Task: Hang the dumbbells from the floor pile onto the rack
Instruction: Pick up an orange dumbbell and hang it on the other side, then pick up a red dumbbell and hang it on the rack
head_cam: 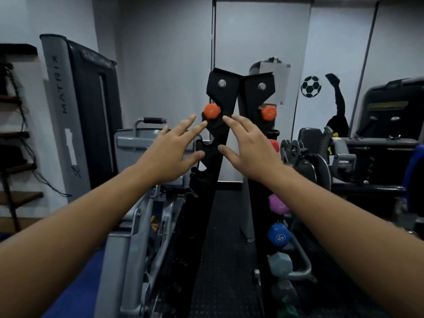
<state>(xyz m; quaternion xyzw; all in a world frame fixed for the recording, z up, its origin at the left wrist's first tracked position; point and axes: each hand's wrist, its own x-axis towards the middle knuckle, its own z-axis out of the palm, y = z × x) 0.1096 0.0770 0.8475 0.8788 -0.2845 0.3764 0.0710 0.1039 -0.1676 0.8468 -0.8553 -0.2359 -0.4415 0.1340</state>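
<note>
Both arms reach forward to the tall black steel A-frame rack (226,125). The left hand (171,149) is spread, fingers straight, its index fingertip just below the orange hexagonal dumbbell head (211,110) that sits in the top left cradle; it holds nothing. The right hand (249,145) is likewise spread and empty, its fingertips at the rack's central edge (whether they touch the metal cannot be told). A second orange dumbbell head (268,113) sits in the top right cradle. Down the right side hang a purple dumbbell (277,204), a blue dumbbell marked 5 (278,237) and a pale teal dumbbell (280,263). The left cradles below the orange one are bare. A grey Matrix weight machine (75,106) stands to the left.
</note>
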